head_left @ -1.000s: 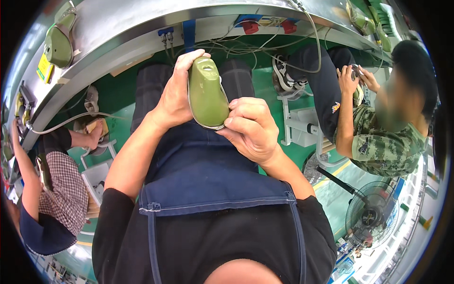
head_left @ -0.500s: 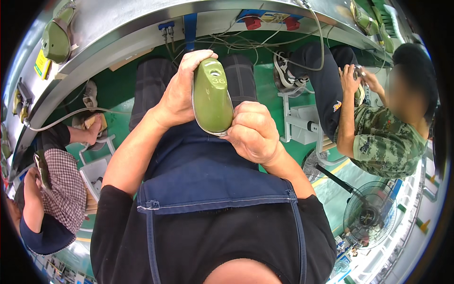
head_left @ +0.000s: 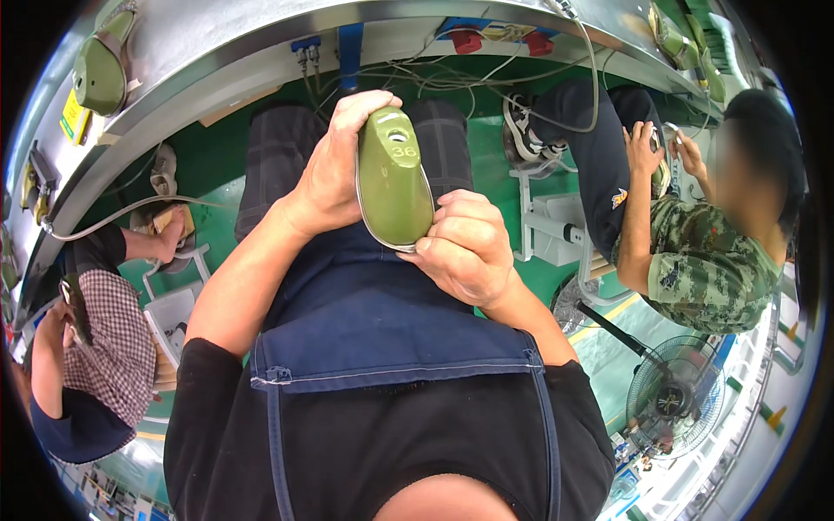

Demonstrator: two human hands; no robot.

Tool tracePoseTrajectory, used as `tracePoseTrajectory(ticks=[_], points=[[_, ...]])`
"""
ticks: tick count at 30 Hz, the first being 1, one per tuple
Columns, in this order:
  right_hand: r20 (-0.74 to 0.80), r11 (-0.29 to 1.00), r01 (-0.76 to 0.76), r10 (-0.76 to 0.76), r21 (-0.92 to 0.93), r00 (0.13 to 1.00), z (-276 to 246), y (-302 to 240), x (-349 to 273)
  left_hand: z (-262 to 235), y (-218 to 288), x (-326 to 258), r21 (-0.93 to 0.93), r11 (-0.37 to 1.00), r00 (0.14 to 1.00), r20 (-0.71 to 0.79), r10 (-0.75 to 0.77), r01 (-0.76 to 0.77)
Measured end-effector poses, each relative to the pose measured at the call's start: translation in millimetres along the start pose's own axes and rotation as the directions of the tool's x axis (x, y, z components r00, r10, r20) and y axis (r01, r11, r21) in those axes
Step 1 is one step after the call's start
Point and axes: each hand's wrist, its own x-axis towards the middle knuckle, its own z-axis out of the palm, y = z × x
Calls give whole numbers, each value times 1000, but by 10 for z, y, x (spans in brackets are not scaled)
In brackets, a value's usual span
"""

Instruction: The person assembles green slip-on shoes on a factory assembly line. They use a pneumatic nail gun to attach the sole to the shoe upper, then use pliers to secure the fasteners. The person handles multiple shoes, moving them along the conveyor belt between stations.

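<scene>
A glossy green shoe last (head_left: pixel 393 187) is held upright over my lap, with a round hole near its upper end and a thin pale rim along its lower edge. My left hand (head_left: pixel 341 169) wraps round its upper left side, fingers reaching behind the top and out of sight. My right hand (head_left: pixel 466 247) is closed at the lower right edge, thumb and curled fingers pinching at the rim. What lies on the far side of the last is hidden from view.
Another green last (head_left: pixel 100 76) stands on the metal workbench (head_left: pixel 217 33) near pliers (head_left: pixel 41 182). Cables hang under the bench. To the right sit a co-worker (head_left: pixel 708 247) and a standing fan (head_left: pixel 676 395); another co-worker (head_left: pixel 109 347) is at the left.
My right hand has shifted slightly at the lower edge, its fingers loosening from a tight fist into a pinch. The last has moved barely to the right and down.
</scene>
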Motion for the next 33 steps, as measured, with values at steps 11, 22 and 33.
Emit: tracePoseTrajectory(ticks=[11,22,33], points=[[-7,989,-135,135,-66,991,51,-98,97,-36,3,97,76,997,999,-21,24,-22],[1,967,-178,181,-182,983,8,-18,-29,11,27,60,262,963,995,-94,-43,66],[-58,930,-162,152,-331,987,81,-26,107,-117,127,144,495,867,989,-145,28,49]])
